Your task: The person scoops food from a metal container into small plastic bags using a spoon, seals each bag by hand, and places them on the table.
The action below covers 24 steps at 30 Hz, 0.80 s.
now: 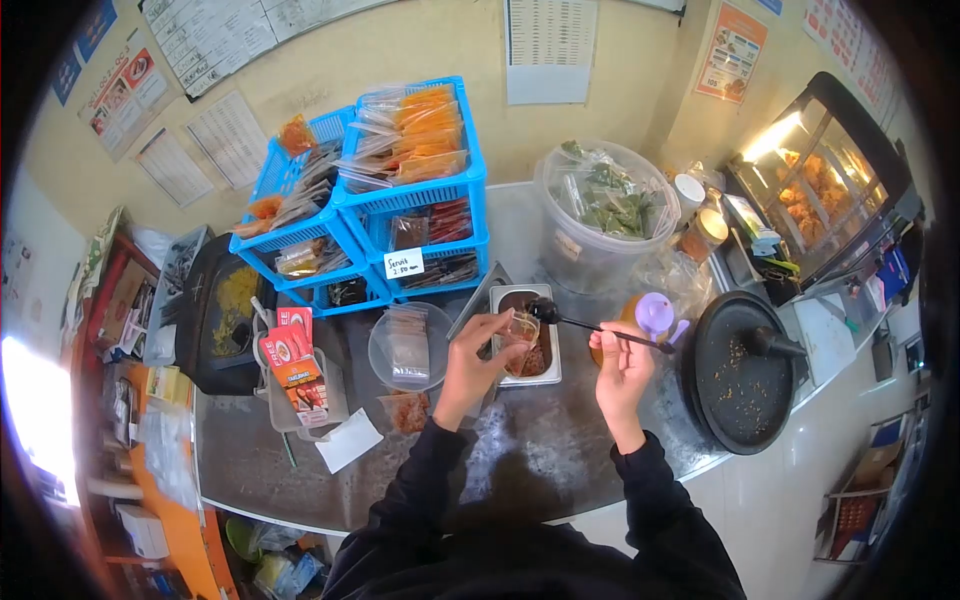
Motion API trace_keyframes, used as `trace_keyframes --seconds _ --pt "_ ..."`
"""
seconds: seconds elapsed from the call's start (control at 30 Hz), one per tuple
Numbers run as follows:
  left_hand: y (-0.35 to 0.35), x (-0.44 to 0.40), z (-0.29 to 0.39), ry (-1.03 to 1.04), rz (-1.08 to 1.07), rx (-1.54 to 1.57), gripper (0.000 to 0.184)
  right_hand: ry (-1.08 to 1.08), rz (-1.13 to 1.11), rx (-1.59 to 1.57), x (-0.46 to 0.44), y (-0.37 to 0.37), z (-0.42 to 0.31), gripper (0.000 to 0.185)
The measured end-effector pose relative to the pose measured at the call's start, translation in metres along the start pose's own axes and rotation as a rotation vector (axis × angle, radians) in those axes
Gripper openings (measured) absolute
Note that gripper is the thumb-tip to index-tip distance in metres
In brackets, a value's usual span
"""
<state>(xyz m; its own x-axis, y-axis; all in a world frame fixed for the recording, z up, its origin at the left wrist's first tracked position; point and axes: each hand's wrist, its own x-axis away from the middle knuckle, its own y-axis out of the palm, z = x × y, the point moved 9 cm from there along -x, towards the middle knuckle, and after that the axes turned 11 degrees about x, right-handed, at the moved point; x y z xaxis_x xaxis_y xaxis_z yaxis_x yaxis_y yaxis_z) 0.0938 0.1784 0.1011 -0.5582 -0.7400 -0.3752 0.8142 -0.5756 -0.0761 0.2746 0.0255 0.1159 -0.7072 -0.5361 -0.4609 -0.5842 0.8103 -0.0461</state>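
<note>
Over the metal container (546, 372) of dark reddish food, my left hand (474, 362) pinches a small clear plastic bag (520, 330) with some reddish contents. My right hand (624, 372) grips the handle of a black spoon (590, 325), whose bowl is at the bag's mouth. To the left of my left hand, a round clear tub (436, 345) holds a stack of plastic bags (408, 345). A filled bag of reddish food (407, 411) lies on the table just below that tub.
Blue baskets (430, 184) of packets stand at the back. A large tub of leaves (600, 245) is behind the metal container. At right are a purple-lidded jar (654, 313), a stone mortar (725, 400) and a lit food case (810, 190). White paper (348, 440) lies at left.
</note>
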Motion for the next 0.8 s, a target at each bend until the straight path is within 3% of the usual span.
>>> trace_keyframes --seconds 0.13,0.3,0.53,0.67,0.8 --pt "-0.008 0.001 -0.002 0.080 -0.062 -0.056 0.055 0.096 -0.025 -0.112 0.002 0.006 0.016 0.010" --pt "-0.013 0.000 0.001 0.128 -0.043 -0.174 0.056 -0.077 -0.050 -0.023 -0.006 0.009 -0.019 0.004" --pt "-0.007 0.007 0.008 0.148 0.201 -0.259 0.053 -0.441 -0.155 0.331 -0.002 0.019 -0.080 0.011" --pt "0.000 0.016 0.019 0.255 0.300 -0.362 0.053 -0.573 -0.193 0.364 0.002 0.027 -0.101 0.022" --pt "0.002 0.021 0.025 0.333 0.372 -0.418 0.053 -0.572 -0.255 0.389 0.008 0.036 -0.098 0.026"
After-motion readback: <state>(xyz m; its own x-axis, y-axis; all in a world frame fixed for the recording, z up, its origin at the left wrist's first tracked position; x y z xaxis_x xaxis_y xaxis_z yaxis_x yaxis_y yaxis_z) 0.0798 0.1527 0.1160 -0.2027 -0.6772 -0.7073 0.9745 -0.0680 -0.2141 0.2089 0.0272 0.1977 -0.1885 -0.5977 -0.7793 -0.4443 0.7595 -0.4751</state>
